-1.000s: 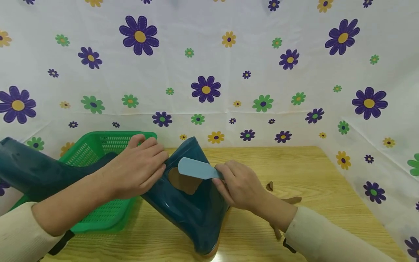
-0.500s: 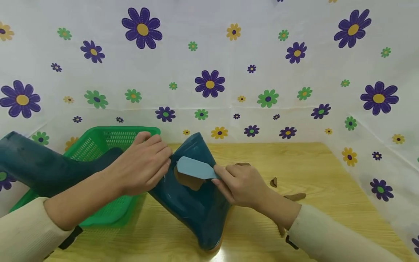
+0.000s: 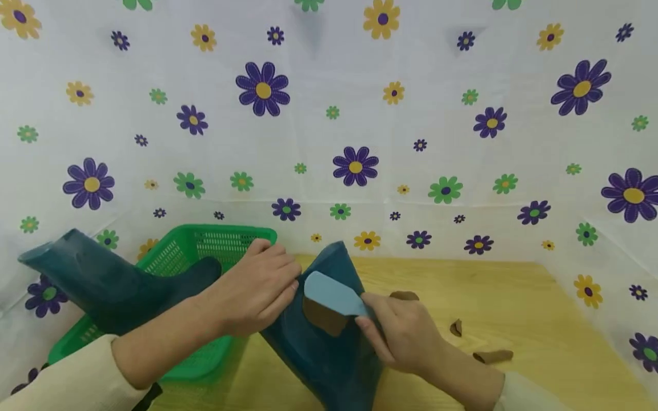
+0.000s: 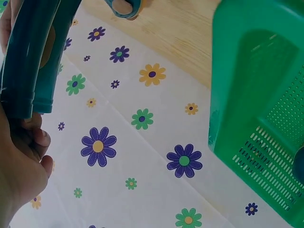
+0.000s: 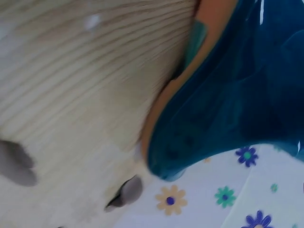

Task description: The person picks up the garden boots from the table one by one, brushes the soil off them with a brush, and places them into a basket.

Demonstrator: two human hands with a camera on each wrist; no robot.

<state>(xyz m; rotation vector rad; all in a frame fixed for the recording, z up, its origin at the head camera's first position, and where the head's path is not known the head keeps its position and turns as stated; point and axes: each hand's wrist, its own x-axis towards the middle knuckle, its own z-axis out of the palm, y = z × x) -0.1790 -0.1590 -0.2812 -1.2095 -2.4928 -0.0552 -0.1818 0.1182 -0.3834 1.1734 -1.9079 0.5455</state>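
A dark teal rubber boot [image 3: 319, 365] stands tilted on the table, with a brown mud-like patch [image 3: 325, 317] on its side. My left hand [image 3: 263, 288] grips the boot near its top opening; in the left wrist view, fingers [image 4: 40, 137] curl at the rim. My right hand [image 3: 406, 331] holds a light blue scraper [image 3: 331, 292] by its handle, the flat blade lying over the upper part of the patch. The right wrist view has the boot's orange-brown sole edge [image 5: 159, 107], while the right hand is out of that view.
A second teal boot [image 3: 118, 285] lies across a green plastic basket [image 3: 226, 228] at the left. Brown pieces [image 3: 493, 357] are scattered on the wooden table [image 3: 478, 297] to the right. Flower-patterned white cloth [image 3: 308, 131] hangs behind and at the sides.
The head view has tilted up, so everything sits lower and further right. The blade has shifted slightly over the patch, covering more of its upper left edge. Both hands keep their holds.
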